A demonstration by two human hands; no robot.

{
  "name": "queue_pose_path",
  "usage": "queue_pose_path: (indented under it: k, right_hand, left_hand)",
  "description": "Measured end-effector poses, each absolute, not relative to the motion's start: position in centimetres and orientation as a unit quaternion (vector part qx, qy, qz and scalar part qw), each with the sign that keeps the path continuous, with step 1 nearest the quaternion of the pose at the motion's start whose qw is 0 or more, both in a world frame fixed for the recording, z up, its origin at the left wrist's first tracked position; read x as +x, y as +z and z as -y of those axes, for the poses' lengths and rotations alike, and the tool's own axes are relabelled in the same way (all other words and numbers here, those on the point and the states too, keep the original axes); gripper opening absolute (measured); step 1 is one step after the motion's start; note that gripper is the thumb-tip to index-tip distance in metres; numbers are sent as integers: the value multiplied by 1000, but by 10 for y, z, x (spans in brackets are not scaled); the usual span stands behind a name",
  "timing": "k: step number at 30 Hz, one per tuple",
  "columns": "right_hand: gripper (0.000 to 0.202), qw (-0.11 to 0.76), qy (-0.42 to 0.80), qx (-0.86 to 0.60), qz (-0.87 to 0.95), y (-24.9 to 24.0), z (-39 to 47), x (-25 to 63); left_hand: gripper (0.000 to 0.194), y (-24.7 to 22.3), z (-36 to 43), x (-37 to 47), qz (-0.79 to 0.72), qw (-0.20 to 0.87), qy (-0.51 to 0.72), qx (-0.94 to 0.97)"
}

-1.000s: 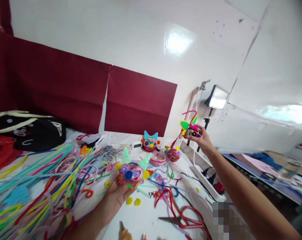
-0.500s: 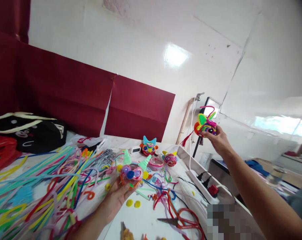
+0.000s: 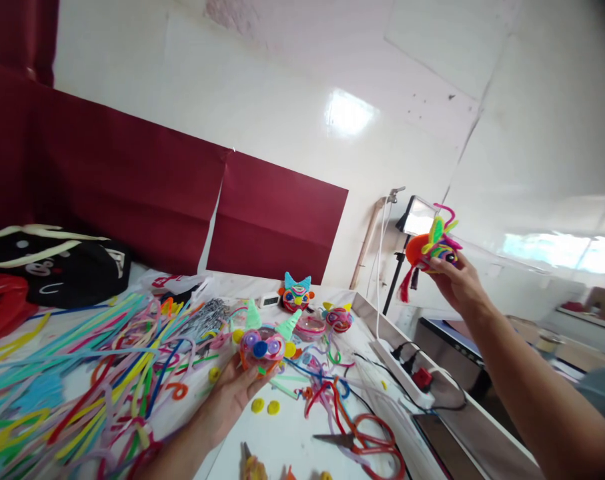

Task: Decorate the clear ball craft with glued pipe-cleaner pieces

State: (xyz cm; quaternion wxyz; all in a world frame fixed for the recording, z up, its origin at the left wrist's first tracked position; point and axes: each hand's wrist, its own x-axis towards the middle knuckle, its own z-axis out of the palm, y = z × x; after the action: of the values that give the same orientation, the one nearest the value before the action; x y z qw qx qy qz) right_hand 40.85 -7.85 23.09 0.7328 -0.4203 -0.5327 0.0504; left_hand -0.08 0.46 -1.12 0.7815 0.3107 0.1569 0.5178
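Note:
My left hand (image 3: 232, 393) grips a pipe-cleaner animal head (image 3: 263, 348) low over the table, with pale green ears, purple eyes and a blue nose. High on the right, my right hand (image 3: 459, 283) is closed on a colourful pipe-cleaner figure (image 3: 438, 253) with green ears, a pink curl, an orange round part and a red tassel. Behind the left one stand a finished-looking head with blue ears (image 3: 297, 293) and a pink one with yellow ears (image 3: 338, 316). Red-handled scissors (image 3: 367, 440) lie at the front, near two yellow coils (image 3: 265, 406).
Loose pipe cleaners (image 3: 87, 373) cover the table's left side. A black bag (image 3: 67, 267) and a red bag (image 3: 5, 297) lie behind them. At the right are a power strip (image 3: 402, 373) with plugs, a phone (image 3: 445, 443) and a lamp on a stand (image 3: 417, 217).
My right hand has moved a little to the right with its figure, which has turned slightly. My left hand and its animal head stay nearly in place.

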Motion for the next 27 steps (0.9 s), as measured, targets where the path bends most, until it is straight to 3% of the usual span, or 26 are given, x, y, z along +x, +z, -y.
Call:
queue_pose_path:
  k: [13,21,27]
  right_hand:
    - [37,711,114,-400,567,193,92,401]
    - [65,787,270,-236,501,164,98,341]
    - [90,774,373,-191,475,154,93,322]
  left_hand:
    - [42,-14,-8,0,-123,792,495,335]
    - [36,-26,-17,1,-111,796,497,327]
    - [38,-24,-15,1,-137,791,499,325]
